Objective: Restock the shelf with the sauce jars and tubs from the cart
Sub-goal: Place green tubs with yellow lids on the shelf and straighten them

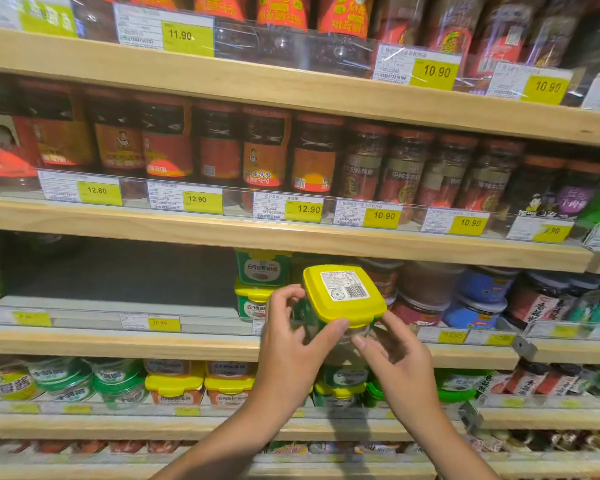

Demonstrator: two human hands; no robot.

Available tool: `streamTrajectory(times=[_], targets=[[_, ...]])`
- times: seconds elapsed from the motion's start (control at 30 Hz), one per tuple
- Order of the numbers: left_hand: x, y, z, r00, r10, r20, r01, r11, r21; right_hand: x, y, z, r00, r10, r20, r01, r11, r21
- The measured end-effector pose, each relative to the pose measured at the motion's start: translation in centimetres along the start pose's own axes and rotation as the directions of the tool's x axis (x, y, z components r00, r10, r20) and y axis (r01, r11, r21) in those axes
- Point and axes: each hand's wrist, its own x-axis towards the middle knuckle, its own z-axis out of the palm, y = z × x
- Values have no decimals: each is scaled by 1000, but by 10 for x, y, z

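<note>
Pale wooden shelves (291,237), yellow price tags (437,72)

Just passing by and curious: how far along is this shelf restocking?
Done: two matching tubs sit stacked on the shelf. In hand: the left hand and right hand hold another yellow-lidded tub in front of that stack. Left: the shelf's dark gap beside the stack is unfilled; the cart is out of view, so the remaining stock cannot be told.

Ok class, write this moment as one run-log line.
phase: restocking | left hand: holds yellow-lidded tub | right hand: holds same tub | location: before shelf, near stacked tubs
</note>
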Motion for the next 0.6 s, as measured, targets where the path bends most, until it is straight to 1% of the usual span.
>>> streamTrajectory(times=[0.07,0.17,0.23,0.37,0.47,0.53,0.6], targets=[[-1,5,1,999,37,7,-37,998,43,5,2,3,1000,22,-9,-21,999,33],[-1,8,-1,996,91,25,-94,968,231,13,-1,8,999,-4,-52,6,1000,24],[1,8,-3,997,66,32,-72,955,288,20,-2,11,997,-25,-74,25,1000,-1],[9,7,-8,999,-12,33,3,962,274,30,-5,19,995,-29,-96,28,1000,-15],[12,6,-9,996,-60,60,43,969,244,38,-11,26,993,-41,-110,40,999,-19],[13,4,-7,992,-98,81,79,973,216,44,-14,29,991,-60,-116,53,997,-63],[16,3,-5,990,-110,89,88,972,218,47,-18,33,994,-72,-86,61,991,-123]])
